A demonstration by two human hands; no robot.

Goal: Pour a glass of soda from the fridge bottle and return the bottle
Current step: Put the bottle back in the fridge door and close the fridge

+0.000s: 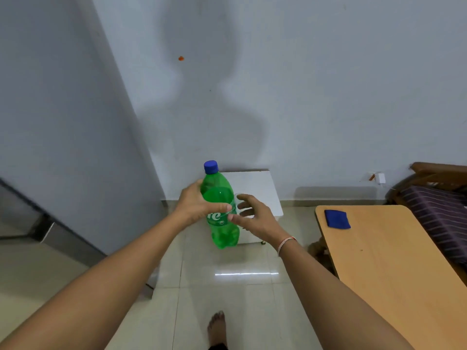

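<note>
My left hand (pixel 195 205) grips a green soda bottle (pixel 222 231) round its middle and holds it upright in the air; the blue cap (pixel 211 166) is on. Just right of the bottle, my right hand (pixel 255 218) curls thumb and fingers round a clear glass (pixel 237 204). The glass is faint and mostly hidden by the fingers. Both hands are above the near edge of a small white table (pixel 255 183) against the wall. The tall grey fridge (pixel 63 122) stands to my left.
A wooden table (pixel 394 269) with a blue cloth (pixel 337 219) on it is at the right. Beyond it is a bed with a striped cover (pixel 439 218). My bare foot (pixel 216 327) is on the tiled floor below.
</note>
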